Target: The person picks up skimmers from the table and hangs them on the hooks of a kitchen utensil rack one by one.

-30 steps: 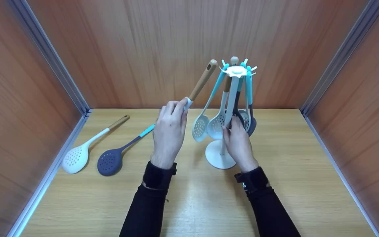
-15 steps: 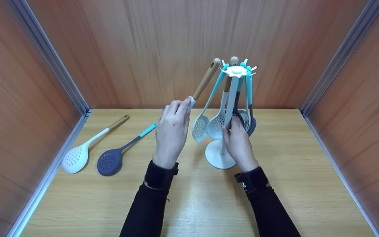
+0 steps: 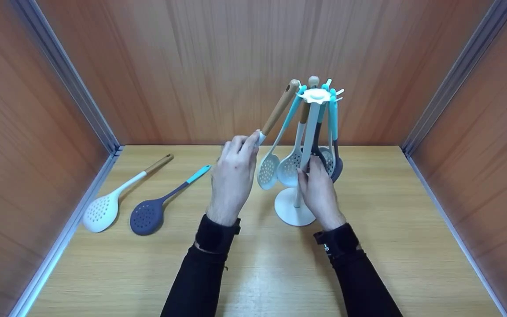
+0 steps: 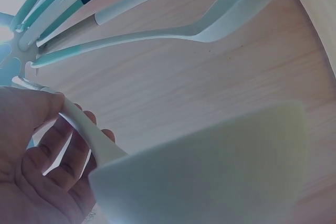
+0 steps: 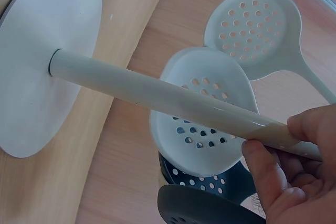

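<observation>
Left hand: thumb and fingers pinch wooden-handled utensil by its neck, handle tip raised beside utensil rack. Right hand: fingers curled round utensil rack, toward back edge of table.

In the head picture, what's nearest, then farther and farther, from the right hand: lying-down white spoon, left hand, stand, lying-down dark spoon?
1. Stand: pinched by the right hand.
2. Left hand: left of the stand.
3. Dark spoon: farther left, on the table.
4. White spoon: farthest left.
</observation>
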Tool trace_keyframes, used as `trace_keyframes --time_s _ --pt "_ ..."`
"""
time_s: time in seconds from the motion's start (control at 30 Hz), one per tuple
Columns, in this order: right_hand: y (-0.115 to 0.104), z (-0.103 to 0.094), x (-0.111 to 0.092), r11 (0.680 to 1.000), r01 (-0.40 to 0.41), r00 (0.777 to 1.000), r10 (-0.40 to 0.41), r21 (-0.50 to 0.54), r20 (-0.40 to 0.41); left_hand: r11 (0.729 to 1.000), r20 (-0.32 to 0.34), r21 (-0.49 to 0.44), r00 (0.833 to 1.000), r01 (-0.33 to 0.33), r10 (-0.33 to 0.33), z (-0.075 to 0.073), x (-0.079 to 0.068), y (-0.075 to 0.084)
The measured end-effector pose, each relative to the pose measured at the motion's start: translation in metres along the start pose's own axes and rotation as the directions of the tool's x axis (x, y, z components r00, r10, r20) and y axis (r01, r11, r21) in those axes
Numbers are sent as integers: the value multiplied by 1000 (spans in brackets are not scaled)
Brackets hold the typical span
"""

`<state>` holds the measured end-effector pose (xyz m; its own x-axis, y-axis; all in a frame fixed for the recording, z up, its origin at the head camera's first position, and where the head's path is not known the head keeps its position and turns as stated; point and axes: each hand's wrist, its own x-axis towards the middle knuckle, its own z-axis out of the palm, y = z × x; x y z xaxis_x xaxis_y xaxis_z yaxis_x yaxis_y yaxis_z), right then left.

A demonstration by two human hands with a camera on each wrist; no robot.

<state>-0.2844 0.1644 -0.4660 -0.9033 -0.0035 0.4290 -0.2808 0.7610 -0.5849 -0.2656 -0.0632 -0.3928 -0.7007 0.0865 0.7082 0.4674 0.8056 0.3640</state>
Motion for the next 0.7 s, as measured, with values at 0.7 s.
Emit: trace_keyframes --time_s 0.7 --pt "3 1 0 1000 6 1000 -6 0 1 999 41 -41 999 1 1 5 -1 3"
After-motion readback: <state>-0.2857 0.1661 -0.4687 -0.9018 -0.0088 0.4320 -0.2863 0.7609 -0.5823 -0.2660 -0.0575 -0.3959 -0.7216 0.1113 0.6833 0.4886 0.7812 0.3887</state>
